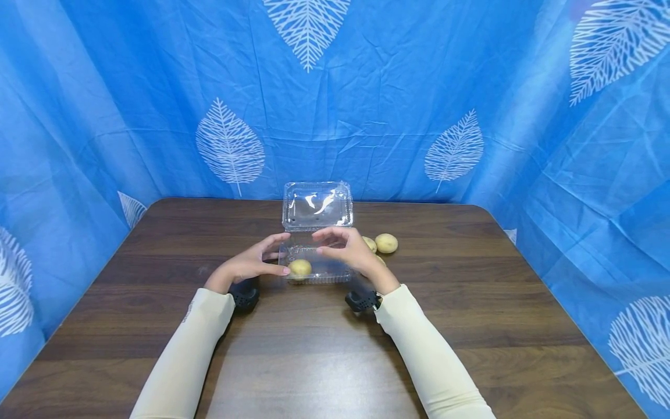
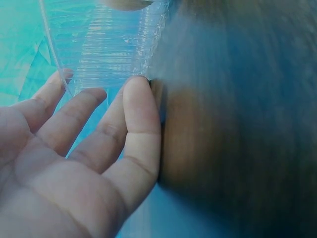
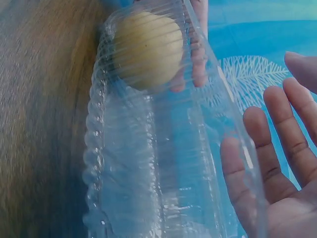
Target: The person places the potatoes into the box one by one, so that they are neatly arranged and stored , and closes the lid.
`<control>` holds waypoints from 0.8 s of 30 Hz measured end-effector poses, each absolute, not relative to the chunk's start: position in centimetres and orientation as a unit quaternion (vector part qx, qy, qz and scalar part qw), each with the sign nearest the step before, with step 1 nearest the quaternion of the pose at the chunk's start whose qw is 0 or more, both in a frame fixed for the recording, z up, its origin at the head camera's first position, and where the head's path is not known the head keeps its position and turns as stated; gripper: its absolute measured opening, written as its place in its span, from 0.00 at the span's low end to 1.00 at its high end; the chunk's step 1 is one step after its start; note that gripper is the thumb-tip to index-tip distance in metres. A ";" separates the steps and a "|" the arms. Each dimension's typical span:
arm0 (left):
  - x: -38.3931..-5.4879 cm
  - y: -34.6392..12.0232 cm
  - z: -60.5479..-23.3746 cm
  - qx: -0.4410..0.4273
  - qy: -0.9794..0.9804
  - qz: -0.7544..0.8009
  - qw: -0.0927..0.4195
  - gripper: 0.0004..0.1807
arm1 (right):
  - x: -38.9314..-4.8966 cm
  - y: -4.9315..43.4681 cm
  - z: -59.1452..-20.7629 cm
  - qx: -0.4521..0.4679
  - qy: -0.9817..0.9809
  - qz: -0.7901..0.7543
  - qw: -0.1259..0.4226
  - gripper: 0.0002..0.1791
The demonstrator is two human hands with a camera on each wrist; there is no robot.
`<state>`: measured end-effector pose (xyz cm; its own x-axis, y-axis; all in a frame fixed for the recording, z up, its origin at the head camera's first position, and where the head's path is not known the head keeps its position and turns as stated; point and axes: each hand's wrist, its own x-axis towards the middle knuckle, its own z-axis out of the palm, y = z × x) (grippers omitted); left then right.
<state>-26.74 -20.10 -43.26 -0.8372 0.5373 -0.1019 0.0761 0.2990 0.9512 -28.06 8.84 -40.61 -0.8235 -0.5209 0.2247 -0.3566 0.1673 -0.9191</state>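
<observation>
A clear plastic clamshell container (image 1: 327,279) lies on the table, its lid (image 1: 317,205) tilted up at the back. One yellow potato (image 1: 300,268) sits inside at the left end; the right wrist view shows this potato (image 3: 148,52) through the ribbed plastic. My left hand (image 1: 248,263) holds the container's left end, thumb at the near side and fingers at the far side. In the left wrist view, the thumb tip (image 2: 136,87) is at the container's edge. Over the container's right part, my right hand (image 1: 349,249) is loosely curved and holds nothing.
Right of the container lie loose potatoes (image 1: 386,243), partly hidden behind my right hand and wrist. The brown wooden table (image 1: 445,337) reaches back to a blue curtain (image 1: 345,134) with white leaf prints. Black devices (image 1: 245,295) sit at both wrists.
</observation>
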 end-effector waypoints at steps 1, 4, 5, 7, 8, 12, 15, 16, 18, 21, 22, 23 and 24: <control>-26.7 -20.1 -43.3 0.195 0.778 0.560 0.208 0.57 | -28.1 9.0 -40.6 -0.292 0.760 -0.577 0.068 0.21; -26.7 -20.1 -43.2 0.197 0.776 0.561 0.209 0.57 | -28.0 9.4 -40.4 -0.296 0.758 -0.578 0.060 0.21; -26.7 -20.1 -43.1 0.196 0.776 0.561 0.209 0.57 | -28.0 9.5 -40.4 -0.296 0.758 -0.578 0.058 0.20; -26.7 -20.1 -43.1 0.198 0.777 0.560 0.209 0.57 | -28.0 9.8 -40.3 -0.294 0.759 -0.579 0.056 0.20; -26.7 -20.1 -43.1 0.200 0.778 0.558 0.208 0.57 | -28.0 10.0 -40.3 -0.292 0.759 -0.579 0.055 0.20; -26.7 -20.1 -43.1 0.200 0.778 0.559 0.207 0.57 | -28.0 10.5 -40.3 -0.287 0.763 -0.576 0.054 0.20; -26.7 -20.1 -43.2 0.198 0.775 0.562 0.209 0.57 | -28.1 10.9 -40.2 -0.282 0.767 -0.574 0.055 0.20; -26.8 -20.1 -43.3 0.198 0.775 0.563 0.209 0.57 | -28.1 11.0 -40.2 -0.280 0.767 -0.574 0.054 0.20; -26.8 -20.2 -43.3 0.199 0.775 0.563 0.209 0.57 | -28.2 11.3 -40.1 -0.278 0.766 -0.577 0.055 0.20; -26.8 -20.2 -43.3 0.200 0.774 0.563 0.208 0.57 | -28.3 11.7 -39.9 -0.277 0.761 -0.584 0.054 0.20; -26.8 -20.2 -43.3 0.201 0.774 0.563 0.208 0.57 | -28.4 11.8 -39.9 -0.276 0.760 -0.586 0.055 0.20; -26.8 -20.3 -43.3 0.202 0.774 0.563 0.207 0.57 | -28.5 12.0 -39.9 -0.276 0.761 -0.585 0.054 0.20; -26.7 -20.3 -43.3 0.203 0.774 0.563 0.207 0.57 | -28.5 12.1 -39.8 -0.276 0.762 -0.584 0.053 0.19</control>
